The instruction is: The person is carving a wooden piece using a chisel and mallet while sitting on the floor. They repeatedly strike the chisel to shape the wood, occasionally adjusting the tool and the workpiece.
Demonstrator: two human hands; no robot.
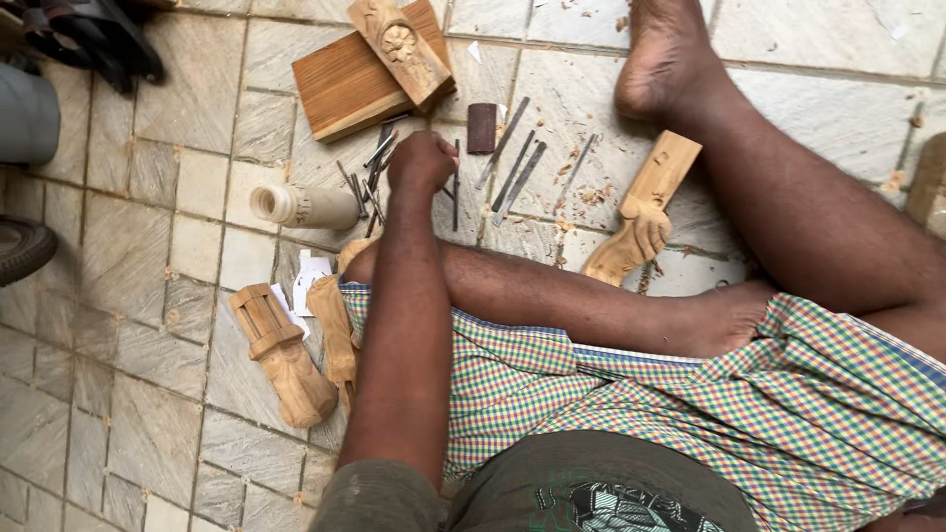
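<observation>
My left hand (422, 161) reaches forward over my crossed shin, fingers curled shut on a thin metal chisel in a loose pile of carving tools (367, 179) on the tiled floor. More chisels (512, 169) lie just right of the hand, beside a small dark block (481, 128). A round wooden mallet (301, 207) lies to the hand's left. Beyond the hand, a carved strip with a flower (399, 47) rests on a flat wooden plank (340, 89). My right hand is out of view.
A carved wooden piece (641, 212) lies between my legs among wood shavings. Two more carvings (284, 357) (335, 330) and paper scraps (310, 274) sit by my left knee. A tyre (20, 248) and dark gear (89, 37) are at the left edge.
</observation>
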